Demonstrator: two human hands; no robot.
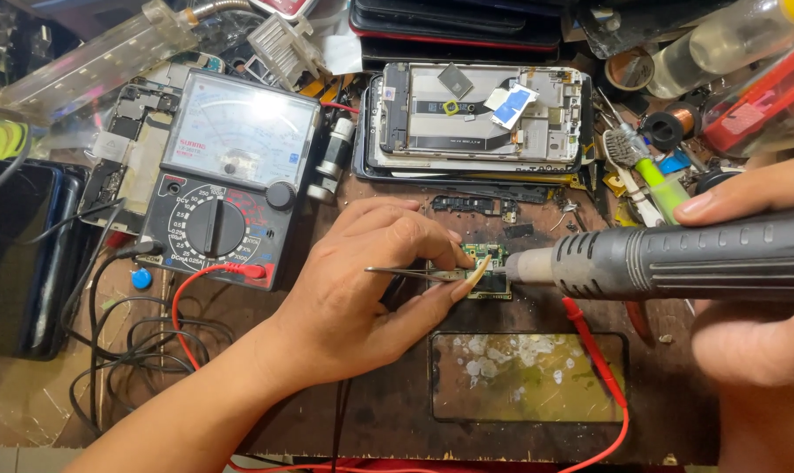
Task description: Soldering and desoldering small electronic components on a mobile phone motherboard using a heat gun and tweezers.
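Hot-air nozzle on small board

My left hand pinches tweezers shut, steadying the circuit board; my right hand fingers wrapped around the hot-air gun, nozzle aimed close

Bare wood below the circuit board; multimeter left, opened phone behind.

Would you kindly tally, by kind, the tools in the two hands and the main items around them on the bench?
Tweezers, in the left hand: 1
Hot-air gun, in the right hand: 1
Small circuit board: 1
Analog multimeter: 1
Opened phone: 1
Glass screen panel: 1
Total: 6
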